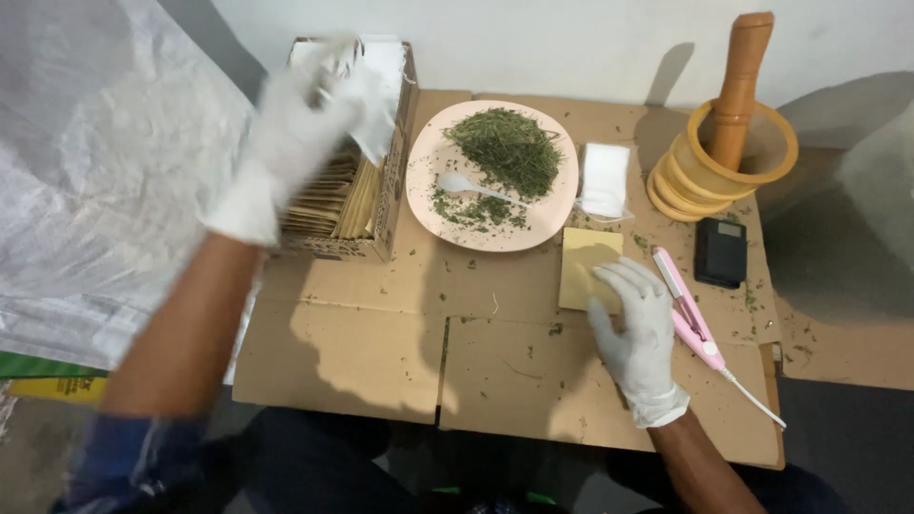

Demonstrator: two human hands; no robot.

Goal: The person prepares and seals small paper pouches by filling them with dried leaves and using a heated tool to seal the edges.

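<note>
So I'm looking down at flattened cardboard (pixel 381 343) spread over the floor against a white wall, with a big white woven sack (pixel 86 171) filling the left side of the frame. Upper left of centre there's a cardboard box (pixel 386 181) packed with brown paper pouches (pixel 328 200) standing on edge. My left hand (pixel 305 119), in a white glove, is up over that box and pretty motion-blurred; it looks like it's pinching something white, but I can't tell for sure what, or how tight the fingers are. In the top middle sits a pinkish plate (pixel 424 162) with a heap of dried green herb (pixel 505 148) and a white plastic spoon (pixel 471 187) lying in it. Upper right has a yellow-brown mortar (pixel 676 171) with a wooden pestle (pixel 741 81) standing in it. My right hand (pixel 636 328), gloved too, lies open and flat, fingertips pressing on a tan pouch (pixel 583 262) just below the plate. Right beside that hand is a pink heat sealer (pixel 687 309), and a small black scale (pixel 721 251) near it.
</note>
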